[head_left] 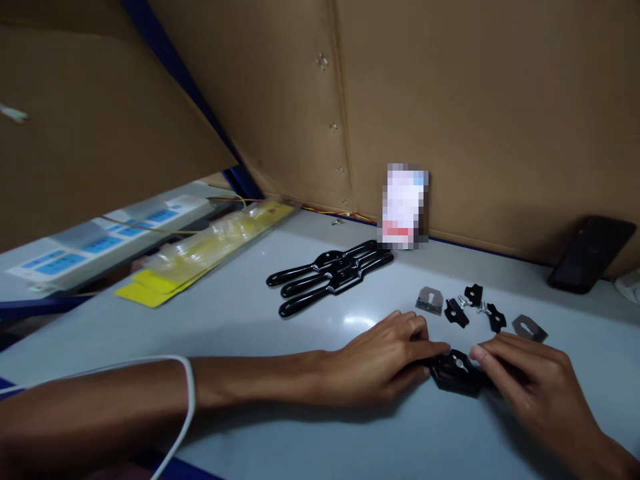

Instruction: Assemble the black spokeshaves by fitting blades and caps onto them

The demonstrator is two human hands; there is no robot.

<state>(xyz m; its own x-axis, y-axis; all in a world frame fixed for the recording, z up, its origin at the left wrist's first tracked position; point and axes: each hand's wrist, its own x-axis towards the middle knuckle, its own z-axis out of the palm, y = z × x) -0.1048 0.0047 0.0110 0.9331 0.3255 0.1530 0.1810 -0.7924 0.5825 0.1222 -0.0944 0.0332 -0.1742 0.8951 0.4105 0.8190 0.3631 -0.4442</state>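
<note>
A black spokeshave (456,380) lies low over the table between my hands, its middle part showing. My left hand (387,360) is closed on its left handle, with the index finger stretched onto the body. On the other side my right hand (533,373) grips the right end, thumb and fingertips at the small black cap plate (457,361). Both handles are mostly hidden by my fingers. Just beyond lie a grey blade (429,301), a second blade (530,329), several small black cap plates (473,294) and silver thumbscrews (464,302).
Several black spokeshave bodies (333,272) lie side by side farther back. A lit, blurred phone screen (400,207) and a dark phone (593,253) lean on the cardboard wall (475,100). Yellow-backed plastic packs (210,250) lie left. A white cable (191,393) loops over my left forearm.
</note>
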